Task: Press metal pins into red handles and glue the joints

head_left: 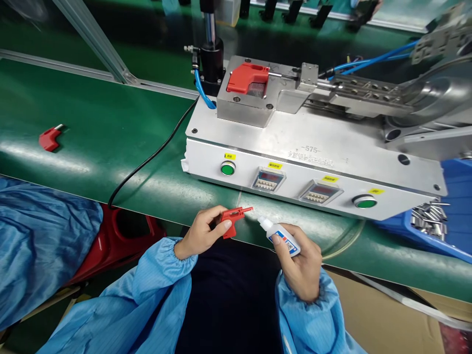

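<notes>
Between the thumb and fingers of my left hand [204,230] is a red plastic pistol-shaped part [231,220], its thin tip pointing right. My right hand [303,258] is closed around a small white squeeze bottle [280,235] with a blue and red label. The bottle's nozzle tilts up and left, close to the red part's tip but apart from it. Both hands are over the front edge of the green table. Beyond them, a similar red part [247,77] sits in the metal block of a machine, with a metal rod against its right end.
The white machine box [313,162] carries green buttons and two small displays. A red piece with a metal tube [49,139] lies at the left on the green table [155,123]. At the right, a blue bin [457,206] holds metal tubes. A black cable [147,161] crosses the table.
</notes>
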Action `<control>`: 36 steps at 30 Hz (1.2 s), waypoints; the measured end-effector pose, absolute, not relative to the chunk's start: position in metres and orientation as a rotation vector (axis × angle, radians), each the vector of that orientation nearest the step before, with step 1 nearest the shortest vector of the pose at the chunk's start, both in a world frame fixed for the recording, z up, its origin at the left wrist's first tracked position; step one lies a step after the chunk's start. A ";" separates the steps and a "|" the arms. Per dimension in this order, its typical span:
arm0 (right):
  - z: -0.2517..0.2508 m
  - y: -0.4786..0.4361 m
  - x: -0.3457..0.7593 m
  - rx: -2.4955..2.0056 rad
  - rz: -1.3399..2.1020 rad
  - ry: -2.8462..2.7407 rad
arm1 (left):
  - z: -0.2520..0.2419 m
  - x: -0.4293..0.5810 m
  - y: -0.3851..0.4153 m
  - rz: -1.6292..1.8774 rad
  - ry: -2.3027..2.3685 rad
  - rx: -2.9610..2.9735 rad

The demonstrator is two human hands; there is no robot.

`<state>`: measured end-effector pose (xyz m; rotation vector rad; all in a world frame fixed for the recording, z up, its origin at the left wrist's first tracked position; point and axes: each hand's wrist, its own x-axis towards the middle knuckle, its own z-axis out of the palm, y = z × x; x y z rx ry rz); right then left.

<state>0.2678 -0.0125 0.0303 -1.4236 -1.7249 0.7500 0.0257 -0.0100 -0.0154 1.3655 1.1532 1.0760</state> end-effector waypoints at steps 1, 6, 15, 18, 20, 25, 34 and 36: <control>0.029 -0.012 0.268 -1.406 0.742 -1.725 | -0.015 0.026 -0.010 1.074 1.158 1.366; 0.021 -0.013 0.270 -1.370 0.727 -1.726 | -0.015 0.026 -0.010 1.058 1.174 1.368; 0.029 -0.016 0.270 -1.480 0.828 -1.705 | -0.014 0.025 -0.011 1.057 1.165 1.350; 0.029 -0.018 0.276 -1.490 0.823 -1.620 | -0.015 0.025 -0.011 1.066 1.183 1.326; 0.027 -0.018 0.282 -1.471 0.872 -1.539 | -0.015 0.025 -0.011 1.054 1.184 1.298; 0.016 -0.019 0.293 -1.425 0.958 -1.536 | -0.011 0.022 -0.013 0.964 1.209 1.243; 0.033 -0.034 0.340 -1.465 0.580 -1.829 | -0.048 -0.001 -0.012 0.855 1.418 1.175; 0.058 -0.025 0.377 -1.538 0.418 -1.808 | -0.057 -0.005 -0.011 0.841 1.418 1.133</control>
